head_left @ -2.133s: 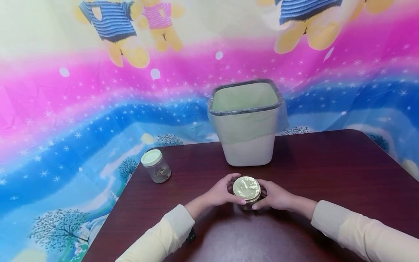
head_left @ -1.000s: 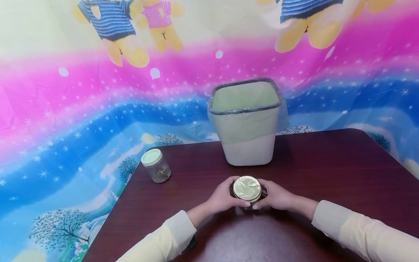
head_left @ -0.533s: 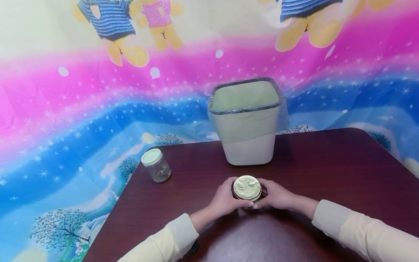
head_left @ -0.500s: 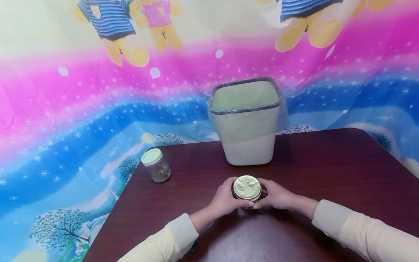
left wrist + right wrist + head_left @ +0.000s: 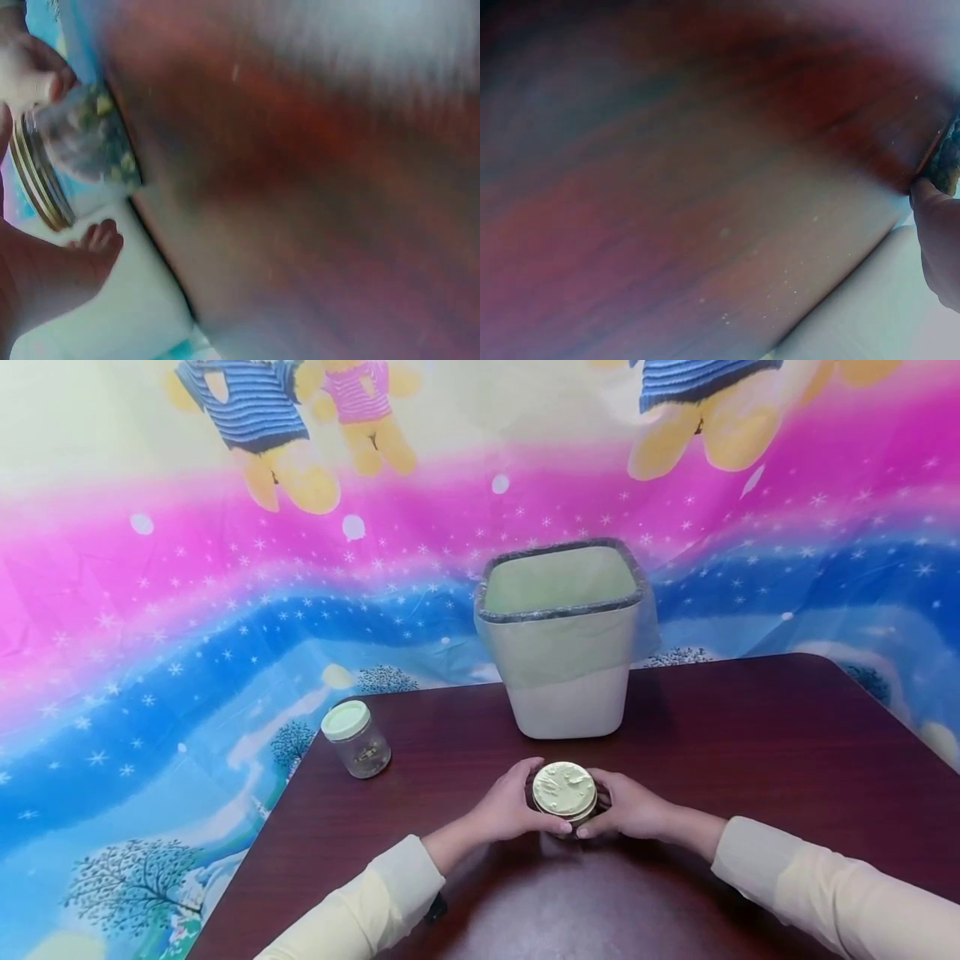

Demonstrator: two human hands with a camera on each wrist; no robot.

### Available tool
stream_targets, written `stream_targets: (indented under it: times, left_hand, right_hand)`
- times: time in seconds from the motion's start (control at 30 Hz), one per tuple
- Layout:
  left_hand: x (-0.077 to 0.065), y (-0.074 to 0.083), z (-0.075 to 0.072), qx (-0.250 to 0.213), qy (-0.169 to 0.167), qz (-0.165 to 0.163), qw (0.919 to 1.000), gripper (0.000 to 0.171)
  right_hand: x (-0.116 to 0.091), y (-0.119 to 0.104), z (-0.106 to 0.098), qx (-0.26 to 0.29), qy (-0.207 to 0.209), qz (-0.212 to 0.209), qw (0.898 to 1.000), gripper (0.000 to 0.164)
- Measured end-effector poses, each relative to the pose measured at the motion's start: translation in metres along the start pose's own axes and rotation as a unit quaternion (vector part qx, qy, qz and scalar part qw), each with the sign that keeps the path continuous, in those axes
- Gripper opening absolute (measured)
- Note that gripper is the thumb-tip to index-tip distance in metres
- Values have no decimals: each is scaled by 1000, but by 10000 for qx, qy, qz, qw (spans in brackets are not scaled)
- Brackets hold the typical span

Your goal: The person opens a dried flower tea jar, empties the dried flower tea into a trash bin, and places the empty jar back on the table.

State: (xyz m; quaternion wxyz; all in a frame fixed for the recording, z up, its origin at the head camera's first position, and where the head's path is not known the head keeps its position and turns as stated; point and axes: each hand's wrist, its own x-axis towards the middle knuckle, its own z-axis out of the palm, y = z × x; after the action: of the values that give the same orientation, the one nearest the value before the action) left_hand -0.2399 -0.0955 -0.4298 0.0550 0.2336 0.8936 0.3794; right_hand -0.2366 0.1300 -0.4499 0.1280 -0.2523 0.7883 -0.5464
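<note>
A clear jar with a wrinkled gold foil-like top [image 5: 564,789] stands upright on the table, between both hands. Green and yellow pieces show through the wall of this jar [image 5: 90,139] in the left wrist view. My left hand [image 5: 510,806] curves round its left side, thumb in front. From the right, my right hand [image 5: 636,807] grips it, with the thumb at the front. Only a dark greenish sliver of the jar [image 5: 946,161] shows in the right wrist view, beside the right hand [image 5: 939,232]. Most far-side fingers are hidden.
A white bin [image 5: 570,693] with a clear liner stands behind the jar. To the left is a second clear jar [image 5: 363,752] with a white lid [image 5: 347,720] and small bits inside. The dark red table [image 5: 750,752] ends before a printed cloth [image 5: 225,610].
The marks on the gold top have turned between frames. My left hand moved round the jar to the right, then back left in the latest frame. The right hand stays almost still.
</note>
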Motion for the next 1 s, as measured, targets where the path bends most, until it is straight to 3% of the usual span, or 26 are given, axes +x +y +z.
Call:
stream_targets:
  times: [0.23, 0.33, 0.7, 1.0]
  left_hand:
    - [10, -8, -11, -535, -797, 103, 9953, 100]
    - [13, -12, -12, -706, -959, 113, 9928, 99]
    - [18, -16, -6, -1222, -881, 619, 9866, 80]
    - [11, -15, 0, -834, -375, 377, 9951, 80]
  right_hand:
    - [1, 1, -2, 25, 10, 21, 10000, 90]
    - [1, 1, -2, 26, 27, 45, 10000, 90]
    - [0, -1, 0, 85, -27, -81, 9999, 87]
    - [0, 1, -1, 8, -18, -10, 10000, 89]
